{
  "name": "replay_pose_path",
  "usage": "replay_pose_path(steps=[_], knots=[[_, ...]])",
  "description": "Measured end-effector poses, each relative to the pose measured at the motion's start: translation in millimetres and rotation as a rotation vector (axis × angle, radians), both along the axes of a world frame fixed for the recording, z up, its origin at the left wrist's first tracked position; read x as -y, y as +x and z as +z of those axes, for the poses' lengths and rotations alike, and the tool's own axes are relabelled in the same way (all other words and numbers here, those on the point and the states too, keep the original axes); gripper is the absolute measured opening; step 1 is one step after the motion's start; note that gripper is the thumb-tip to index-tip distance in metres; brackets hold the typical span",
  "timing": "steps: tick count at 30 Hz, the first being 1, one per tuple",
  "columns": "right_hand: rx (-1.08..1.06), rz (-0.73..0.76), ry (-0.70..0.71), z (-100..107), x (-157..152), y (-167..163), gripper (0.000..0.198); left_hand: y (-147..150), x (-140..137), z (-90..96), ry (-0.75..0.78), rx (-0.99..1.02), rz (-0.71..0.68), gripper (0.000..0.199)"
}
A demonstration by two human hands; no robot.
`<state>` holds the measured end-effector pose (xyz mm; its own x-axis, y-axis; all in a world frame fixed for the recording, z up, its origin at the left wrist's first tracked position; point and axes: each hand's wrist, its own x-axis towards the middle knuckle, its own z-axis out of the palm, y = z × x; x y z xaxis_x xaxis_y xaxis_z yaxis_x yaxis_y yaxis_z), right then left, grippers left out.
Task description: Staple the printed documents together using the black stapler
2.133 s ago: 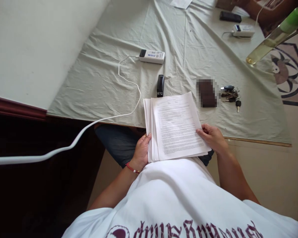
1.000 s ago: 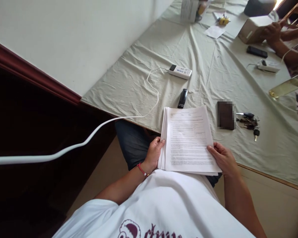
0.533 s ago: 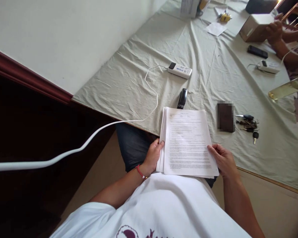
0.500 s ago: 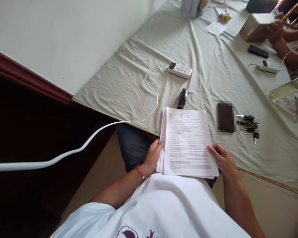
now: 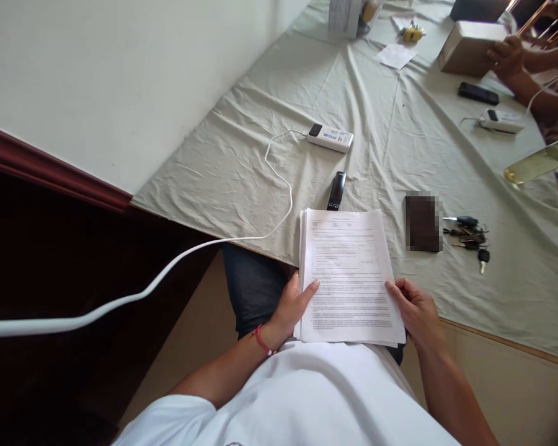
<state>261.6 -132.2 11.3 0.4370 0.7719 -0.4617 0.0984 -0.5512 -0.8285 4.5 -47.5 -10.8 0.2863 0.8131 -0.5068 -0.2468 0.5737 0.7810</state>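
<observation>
A stack of printed papers (image 5: 348, 279) lies across the table's near edge, close against my white shirt. My left hand (image 5: 294, 305) grips its left edge, thumb on top of the front sheet and fingers hidden underneath. At the opposite edge, my right hand (image 5: 415, 306) pinches the sheets between thumb and curled fingers. The sheets are slightly uneven at the left and lower right. Just beyond the top of the stack sits a black stapler (image 5: 337, 190), its near end by the paper.
A white power bank (image 5: 330, 137) trails a white cable (image 5: 167, 272) leftward. Right of the papers are a dark pixelated item (image 5: 423, 224) and keys (image 5: 469, 235). At far right, another person's hands (image 5: 509, 59) hold a cardboard box (image 5: 469, 48) near a black phone (image 5: 478, 93).
My left thumb has moved rightward onto the front sheet. The sheets sit more evenly at the left edge. The whole view has shifted slightly.
</observation>
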Motion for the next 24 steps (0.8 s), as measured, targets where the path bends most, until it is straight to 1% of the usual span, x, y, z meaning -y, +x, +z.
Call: replay_pose_path(steps=[2, 7, 10, 14, 18, 21, 24], knots=[[0.034, 0.029, 0.000, 2, 0, 0, 0.045, 2, 1, -0.3, -0.023, 0.020, -0.017, 0.051], [0.195, 0.196, -0.013, 9, -4, 12, 0.041, 4, 0, 5.2, -0.133, 0.138, -0.036, 0.050], [0.317, 0.209, -0.013, 11, -10, 26, 0.038, 4, -1, 8.0, -0.164, 0.160, -0.053, 0.049], [0.408, 0.212, 0.005, 14, -30, 39, 0.041, 6, -1, 7.9, -0.164, 0.148, -0.073, 0.051], [0.536, 0.225, 0.002, 17, -60, 40, 0.040, 12, 1, 9.5, -0.172, 0.114, -0.069, 0.059], [0.519, 0.226, 0.026, 14, -81, 41, 0.038, 14, 1, 10.5, -0.169, 0.085, -0.067, 0.058], [0.419, 0.218, 0.100, 6, -93, 46, 0.036, 8, -3, 6.9, -0.087, -0.001, -0.074, 0.046]])
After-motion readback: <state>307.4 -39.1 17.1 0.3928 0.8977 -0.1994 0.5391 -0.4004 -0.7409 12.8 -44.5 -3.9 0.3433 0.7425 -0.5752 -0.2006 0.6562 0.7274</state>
